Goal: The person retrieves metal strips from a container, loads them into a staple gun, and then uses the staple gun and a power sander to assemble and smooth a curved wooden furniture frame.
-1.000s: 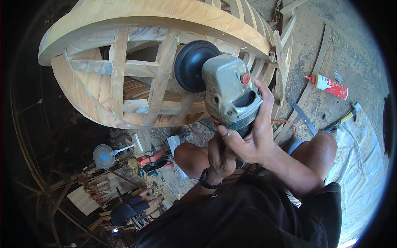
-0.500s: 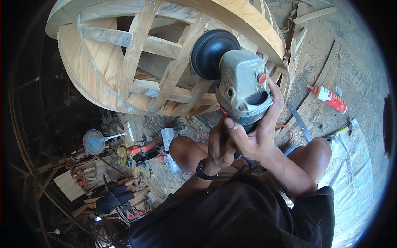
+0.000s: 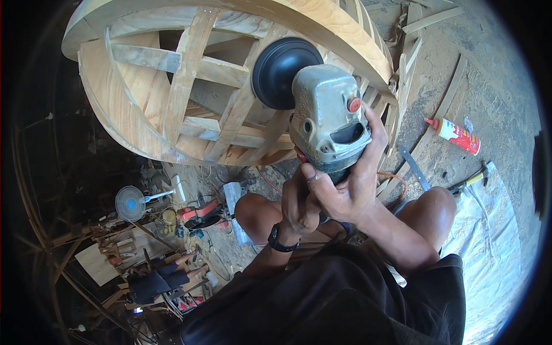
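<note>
Both my hands grip an angle grinder (image 3: 325, 118) with a grey metal head and a red button. On it sits a round black sanding pad (image 3: 284, 73), held against or very close to the slats of a curved wooden frame (image 3: 190, 69); I cannot tell if it touches. My left hand (image 3: 300, 204), with a black watch on its wrist, is wrapped round the grinder's body from below. My right hand (image 3: 353, 184) clasps its right side, with fingers reaching up beside the head. The grinder's rear end is hidden by my hands.
On the right lie a red and white glue bottle (image 3: 458, 136), a flat metal strip (image 3: 415, 168), a hammer (image 3: 477, 177) and a pale sheet (image 3: 486, 230). To the left stand a fan (image 3: 131, 203) and a red power tool (image 3: 201, 213). Another person (image 3: 158, 283) works at lower left.
The grinder, with both hands on it, has shifted slightly left along the wooden frame. My hands keep the same grip.
</note>
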Demonstrator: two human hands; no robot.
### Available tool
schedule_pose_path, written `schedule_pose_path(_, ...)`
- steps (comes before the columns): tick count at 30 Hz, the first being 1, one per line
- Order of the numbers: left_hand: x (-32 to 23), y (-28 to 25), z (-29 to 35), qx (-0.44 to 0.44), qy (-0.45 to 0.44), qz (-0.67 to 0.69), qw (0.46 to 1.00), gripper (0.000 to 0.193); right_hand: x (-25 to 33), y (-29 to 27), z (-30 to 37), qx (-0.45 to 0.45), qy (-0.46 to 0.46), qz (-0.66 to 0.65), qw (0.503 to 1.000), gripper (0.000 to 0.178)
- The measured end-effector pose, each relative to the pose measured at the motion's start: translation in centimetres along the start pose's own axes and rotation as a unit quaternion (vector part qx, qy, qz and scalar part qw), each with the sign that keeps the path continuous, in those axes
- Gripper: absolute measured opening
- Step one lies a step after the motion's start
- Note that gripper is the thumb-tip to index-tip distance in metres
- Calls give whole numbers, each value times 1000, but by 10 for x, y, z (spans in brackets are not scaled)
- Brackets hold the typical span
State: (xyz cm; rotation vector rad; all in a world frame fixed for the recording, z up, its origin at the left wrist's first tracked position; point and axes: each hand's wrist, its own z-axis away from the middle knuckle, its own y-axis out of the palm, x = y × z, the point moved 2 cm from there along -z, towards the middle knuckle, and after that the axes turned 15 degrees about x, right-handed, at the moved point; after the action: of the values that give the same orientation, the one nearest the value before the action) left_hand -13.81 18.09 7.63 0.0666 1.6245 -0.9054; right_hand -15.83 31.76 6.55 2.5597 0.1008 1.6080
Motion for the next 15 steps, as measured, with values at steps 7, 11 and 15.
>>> schedule_pose_path(7,-6,2,4,38,-80,54,995,59,2,-1,8,-18,35,20,999,94)
schedule_pose_path(11,-12,-1,0,14,2,23,1000,57,11,-5,-3,8,25,22,999,96)
schedule_pose_path(15,-13,2,-1,15,-3,4,1000,56,16,-11,-13,16,11,-1,1000,96)
